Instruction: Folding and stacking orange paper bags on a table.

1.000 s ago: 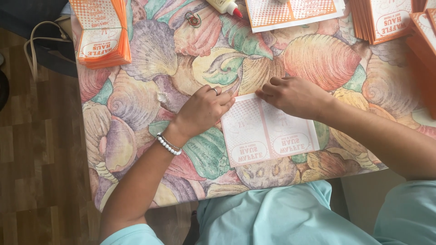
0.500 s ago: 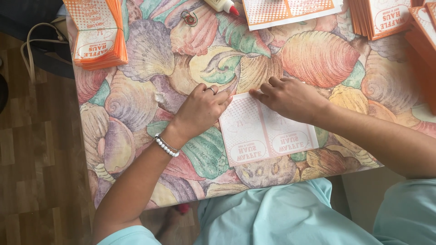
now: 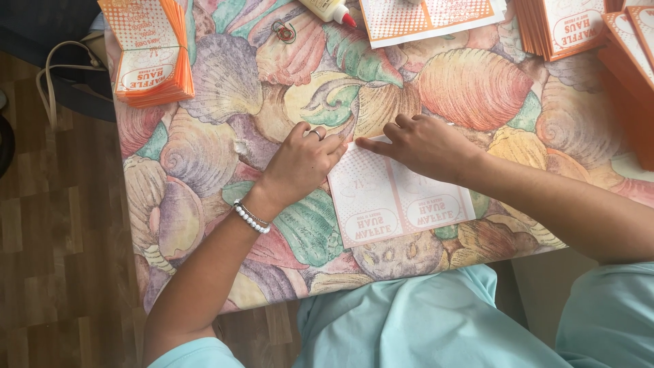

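A flat white and orange printed paper sheet [image 3: 398, 201] lies on the shell-patterned tablecloth [image 3: 225, 82] in front of me. My left hand [image 3: 303, 160], with a ring and a white bead bracelet at the wrist, presses its fingertips on the sheet's upper left corner. My right hand [image 3: 422, 144] lies palm down on the sheet's top edge, its index finger pointing left toward the left hand. The two hands nearly touch. Neither hand grips anything.
A stack of folded orange paper sleeves [image 3: 151, 51] sits at the far left. More stacks [image 3: 569, 27] stand at the far right. A glue bottle with a red tip [image 3: 332, 9], a flat printed sheet [image 3: 429, 17] and a metal clip [image 3: 283, 31] lie at the back.
The right hand has slid left along the sheet's top edge toward the left hand. The left hand has stayed at the sheet's corner. The view has shifted slightly.
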